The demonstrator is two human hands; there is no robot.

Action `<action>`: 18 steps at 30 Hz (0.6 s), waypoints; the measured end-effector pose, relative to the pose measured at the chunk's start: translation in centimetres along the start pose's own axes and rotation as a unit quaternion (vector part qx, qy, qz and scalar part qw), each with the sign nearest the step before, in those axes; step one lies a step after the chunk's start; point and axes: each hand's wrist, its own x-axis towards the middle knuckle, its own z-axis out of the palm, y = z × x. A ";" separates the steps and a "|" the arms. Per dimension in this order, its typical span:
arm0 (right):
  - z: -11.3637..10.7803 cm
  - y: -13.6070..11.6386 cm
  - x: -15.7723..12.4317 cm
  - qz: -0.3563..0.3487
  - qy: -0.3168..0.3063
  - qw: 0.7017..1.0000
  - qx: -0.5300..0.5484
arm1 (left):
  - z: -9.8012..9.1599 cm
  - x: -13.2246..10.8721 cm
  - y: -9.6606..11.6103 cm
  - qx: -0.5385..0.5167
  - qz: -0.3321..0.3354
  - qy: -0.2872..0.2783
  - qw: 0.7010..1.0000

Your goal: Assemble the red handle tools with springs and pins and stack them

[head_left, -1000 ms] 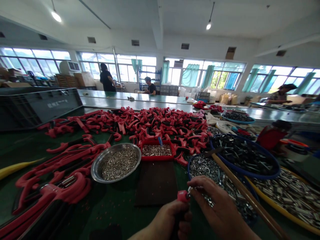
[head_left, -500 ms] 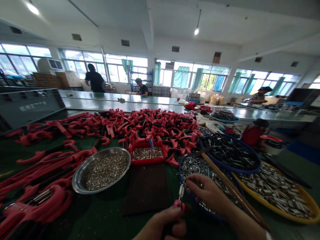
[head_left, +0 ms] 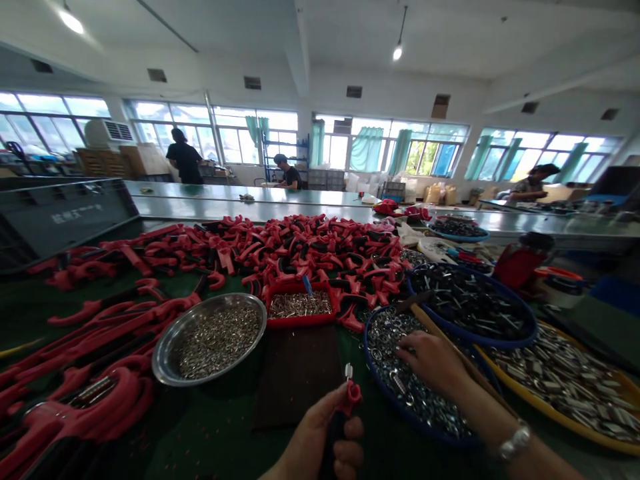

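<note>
My left hand (head_left: 333, 433), at the bottom centre, is closed around a red and black plastic handle (head_left: 353, 395). A short, shiny metal piece (head_left: 349, 372) stands up from the handle's red end. To its right, my right hand (head_left: 433, 360) reaches over a blue-rimmed basket (head_left: 373, 373) of small metal rings and springs. Its fingers are loosely bent, with the fingertips down at the metal parts; nothing shows in them. A spring (head_left: 397, 381) lies in the basket just below those fingertips.
A steel bowl (head_left: 160, 363) and a red tray (head_left: 300, 323) hold small metal parts. Red handles (head_left: 300, 247) are heaped behind. A hammer (head_left: 430, 323) lies across the basket. Dark parts fill a blue tray (head_left: 530, 333); metal pieces fill a yellow tray (head_left: 550, 419). Several people work farther off.
My right hand has moved right, away from the metal piece on the handle, to the basket of rings and springs. My left hand has tilted the handle more upright, still gripping it.
</note>
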 end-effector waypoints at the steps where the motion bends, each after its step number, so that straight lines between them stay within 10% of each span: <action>1: -0.3 -0.3 -0.4 -0.006 -0.003 1.000 0.019 | 0.1 0.1 -0.1 0.002 0.003 0.010 1.000; 9: 0.2 -7.0 -4.4 -0.167 0.084 0.958 0.217 | 1.2 0.6 -0.4 0.026 0.022 0.093 0.995; 18: 1.8 -7.6 -6.3 -0.237 0.170 0.949 0.118 | 1.1 0.9 -1.2 0.082 0.079 0.171 0.979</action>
